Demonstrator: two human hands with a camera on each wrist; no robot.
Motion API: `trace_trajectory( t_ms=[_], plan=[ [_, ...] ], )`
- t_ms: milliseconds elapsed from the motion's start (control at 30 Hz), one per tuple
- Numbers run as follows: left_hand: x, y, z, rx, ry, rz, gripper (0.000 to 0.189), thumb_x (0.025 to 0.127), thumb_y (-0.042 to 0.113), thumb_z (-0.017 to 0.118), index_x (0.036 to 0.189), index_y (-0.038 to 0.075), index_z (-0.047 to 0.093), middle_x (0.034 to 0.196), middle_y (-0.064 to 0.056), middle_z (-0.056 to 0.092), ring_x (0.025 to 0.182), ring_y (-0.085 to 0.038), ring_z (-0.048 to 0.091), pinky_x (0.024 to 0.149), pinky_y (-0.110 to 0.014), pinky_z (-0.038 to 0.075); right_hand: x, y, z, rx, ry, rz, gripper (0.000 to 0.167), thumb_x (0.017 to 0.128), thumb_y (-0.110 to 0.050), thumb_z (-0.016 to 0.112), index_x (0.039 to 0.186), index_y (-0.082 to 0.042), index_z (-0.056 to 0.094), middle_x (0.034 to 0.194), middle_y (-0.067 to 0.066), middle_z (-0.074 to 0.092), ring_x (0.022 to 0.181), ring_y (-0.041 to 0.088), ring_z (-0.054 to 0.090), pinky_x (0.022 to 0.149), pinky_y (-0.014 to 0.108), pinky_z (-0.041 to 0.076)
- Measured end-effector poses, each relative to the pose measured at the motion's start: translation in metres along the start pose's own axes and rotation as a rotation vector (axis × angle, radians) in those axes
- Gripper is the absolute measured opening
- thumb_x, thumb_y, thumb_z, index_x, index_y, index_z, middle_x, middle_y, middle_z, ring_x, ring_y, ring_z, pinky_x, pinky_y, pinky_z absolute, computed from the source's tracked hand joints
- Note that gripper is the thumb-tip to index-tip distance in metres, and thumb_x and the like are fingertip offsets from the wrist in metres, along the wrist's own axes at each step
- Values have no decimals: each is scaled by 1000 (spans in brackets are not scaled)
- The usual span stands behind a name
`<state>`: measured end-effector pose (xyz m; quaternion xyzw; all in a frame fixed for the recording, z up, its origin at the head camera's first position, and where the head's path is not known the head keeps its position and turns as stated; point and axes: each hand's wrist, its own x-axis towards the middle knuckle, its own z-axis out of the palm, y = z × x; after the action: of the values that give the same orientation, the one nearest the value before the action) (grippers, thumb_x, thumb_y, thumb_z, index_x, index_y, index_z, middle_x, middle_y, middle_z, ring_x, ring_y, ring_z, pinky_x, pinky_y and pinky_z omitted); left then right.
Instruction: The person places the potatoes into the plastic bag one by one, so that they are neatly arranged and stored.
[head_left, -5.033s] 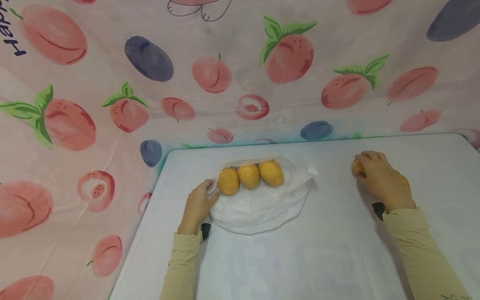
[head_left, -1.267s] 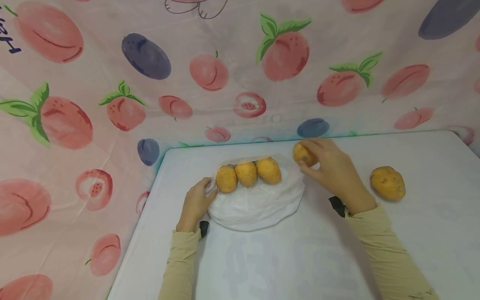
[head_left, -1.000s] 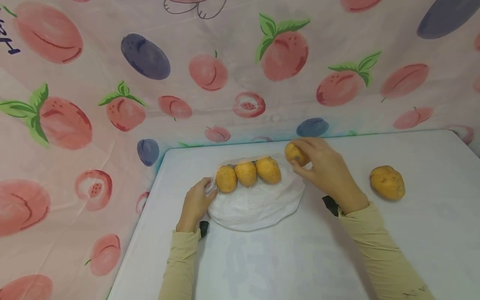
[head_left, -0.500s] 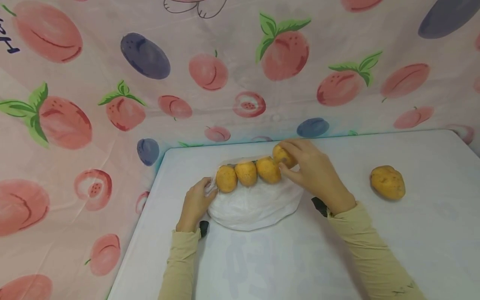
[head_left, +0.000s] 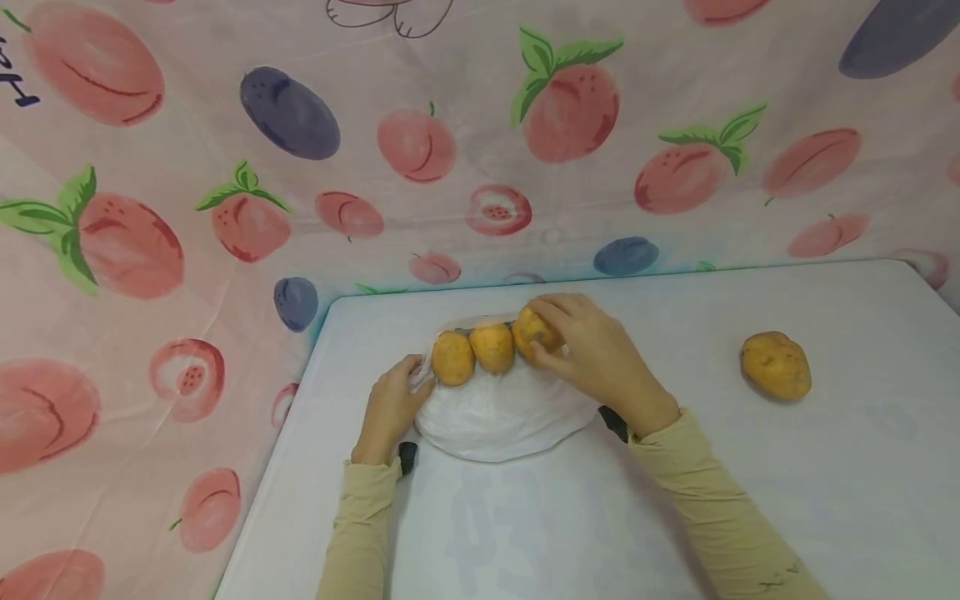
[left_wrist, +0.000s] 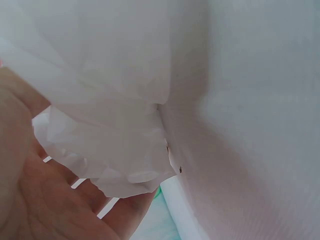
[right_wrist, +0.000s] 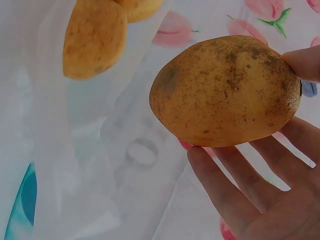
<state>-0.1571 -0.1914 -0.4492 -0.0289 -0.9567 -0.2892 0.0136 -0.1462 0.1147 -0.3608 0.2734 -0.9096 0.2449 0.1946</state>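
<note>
A white plastic bag (head_left: 495,425) lies on the table with potatoes at its far side. My left hand (head_left: 388,410) holds the bag's left edge between thumb and fingers; the thin plastic (left_wrist: 110,135) fills much of the left wrist view. Two potatoes show plainly there, a left potato (head_left: 453,358) and a middle potato (head_left: 492,347). With my right hand (head_left: 600,354) I grip a brown-spotted potato (right_wrist: 225,92) by thumb and fingertips, over the right end of that row. The potato at that end is mostly covered by it in the head view.
Another potato (head_left: 776,365) rests alone on the white table (head_left: 840,483) at the right. Behind and to the left hangs a pink cloth (head_left: 465,75) printed with fruit, meeting the table's back edge.
My right hand has picked up a potato from the right of the table and carried it left to the bag, moving over the row. The left hand stays at the bag's edge.
</note>
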Motion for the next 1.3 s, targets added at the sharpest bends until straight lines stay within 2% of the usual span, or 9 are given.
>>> trace_trajectory(
  t_ms=[100,533,800,967,1300],
  plan=[
    [0,0,0,0,7,9,45,93,22,70,132,5,59,133,-17,63,124,-37,58,104,-52,46,1,-4,5,4,-3,-7,43,88,-24,71,125,-5,65,127,12,64,120,32,57,98,50,51],
    [-1,1,-1,-13,6,14,44,92,21,71,131,4,60,131,-17,64,122,-38,59,102,-52,47,3,-19,28,-4,-21,-70,43,86,-20,72,125,-2,65,123,12,65,115,31,60,96,45,53],
    [0,0,-1,-19,-5,-4,45,92,22,71,132,4,59,131,-18,64,123,-38,58,103,-52,46,1,-29,39,-9,-70,-57,45,87,-24,74,126,-2,65,123,14,64,118,31,58,82,42,59],
    [1,1,0,-27,-10,-6,46,93,22,70,133,4,59,132,-18,63,124,-38,57,105,-52,45,0,-33,46,-33,-92,-66,43,87,-25,75,123,-3,67,122,14,66,114,30,62,90,42,57],
    [0,0,0,-22,-1,-8,45,93,24,70,132,5,59,134,-16,62,126,-37,56,106,-52,44,-3,-41,54,-15,-121,-85,42,86,-27,75,121,-4,68,118,9,67,110,27,63,91,39,56]
  ],
)
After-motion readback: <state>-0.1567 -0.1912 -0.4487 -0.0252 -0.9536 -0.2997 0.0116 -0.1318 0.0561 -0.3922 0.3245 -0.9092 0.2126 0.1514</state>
